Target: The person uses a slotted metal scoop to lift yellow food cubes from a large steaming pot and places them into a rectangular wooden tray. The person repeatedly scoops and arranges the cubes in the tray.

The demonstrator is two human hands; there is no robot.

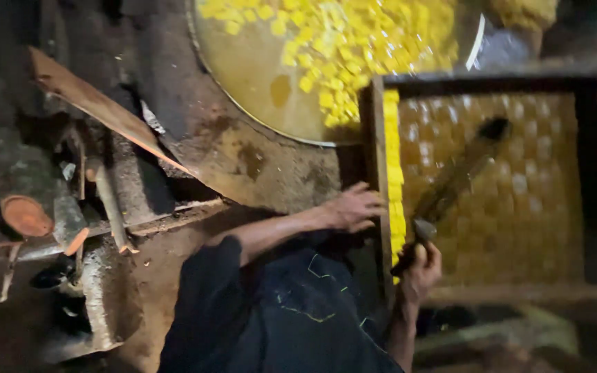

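Right hand (421,266) clenches the long dark knife (454,181) over the wooden-framed tray (380,138) of scored yellow slab; left hand (355,207), fingers loosely spread, should brace the tray's edge firmly for straight cuts.

A long dark knife (450,186) is gripped by the right hand (419,266) at its handle, with the blade laid diagonally over a woven bamboo tray (519,207) set in a wooden frame (379,138). The left hand (354,207) is rested on the frame's near edge, just beside a row of yellow cubes (394,179) lined along the tray's side. Above the frame, a large round metal pan (257,76) is seen, partly filled with a heap of yellow cubes (354,34). To the left, rough wooden planks (98,107) and logs (108,204) are seen on the earthen floor (153,276). Dark clothing is seen at the bottom of the view.
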